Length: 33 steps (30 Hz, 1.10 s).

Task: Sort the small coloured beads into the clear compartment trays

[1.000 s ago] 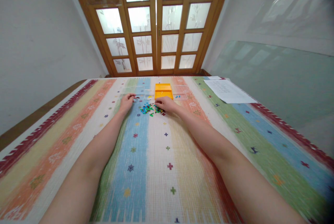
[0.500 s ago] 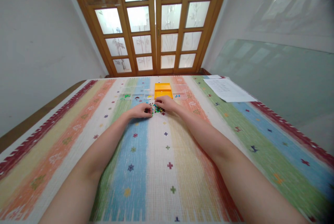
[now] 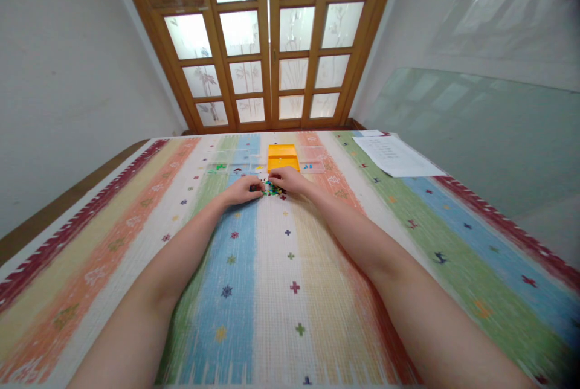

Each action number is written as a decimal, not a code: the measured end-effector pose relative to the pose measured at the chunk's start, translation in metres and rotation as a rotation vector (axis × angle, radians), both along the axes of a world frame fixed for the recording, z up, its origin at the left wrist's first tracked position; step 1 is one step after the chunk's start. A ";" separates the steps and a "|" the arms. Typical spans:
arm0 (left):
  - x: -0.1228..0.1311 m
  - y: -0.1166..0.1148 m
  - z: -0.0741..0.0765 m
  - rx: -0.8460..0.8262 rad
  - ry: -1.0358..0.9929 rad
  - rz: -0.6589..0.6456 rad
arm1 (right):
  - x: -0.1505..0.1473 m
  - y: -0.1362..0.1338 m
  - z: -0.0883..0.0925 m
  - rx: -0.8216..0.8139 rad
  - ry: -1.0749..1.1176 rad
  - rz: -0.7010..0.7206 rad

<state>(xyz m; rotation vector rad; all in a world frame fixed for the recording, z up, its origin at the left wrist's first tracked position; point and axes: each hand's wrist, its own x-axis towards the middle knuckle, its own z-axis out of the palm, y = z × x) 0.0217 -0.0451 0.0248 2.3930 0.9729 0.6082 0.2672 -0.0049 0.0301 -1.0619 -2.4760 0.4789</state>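
A small heap of tiny coloured pieces (image 3: 273,189), mostly green, yellow and dark, lies on the striped cloth between my hands. At its left edge is my left hand (image 3: 243,190), thumb and fingers curled together at the pieces. My right hand (image 3: 289,179) reaches over the heap's right side with its fingers bent in a pinch. Whatever either hand holds is too small to make out. Just behind the right hand stands an open yellow box (image 3: 283,150).
Clear trays with a few green, red and yellow pieces (image 3: 220,167) sit left of the box. Another clear tray (image 3: 319,159) with blue bits is on its right. Printed paper (image 3: 394,156) lies at the table's far right. Wooden glazed doors (image 3: 272,63) stand beyond.
My left hand has shifted very slightly up and left at the heap's edge. The right hand stays nearly where it was.
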 end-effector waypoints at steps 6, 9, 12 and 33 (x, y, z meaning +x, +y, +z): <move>-0.010 0.006 -0.007 -0.010 -0.104 0.236 | 0.000 -0.002 0.002 -0.006 -0.004 0.000; -0.017 0.014 -0.012 0.010 -0.180 0.345 | 0.000 -0.003 0.002 -0.015 0.003 0.000; -0.025 0.024 -0.017 0.027 -0.293 0.477 | 0.001 -0.004 0.003 -0.007 0.013 0.006; -0.088 0.053 -0.032 -0.097 -0.824 1.116 | 0.001 0.001 -0.001 -0.012 0.012 0.011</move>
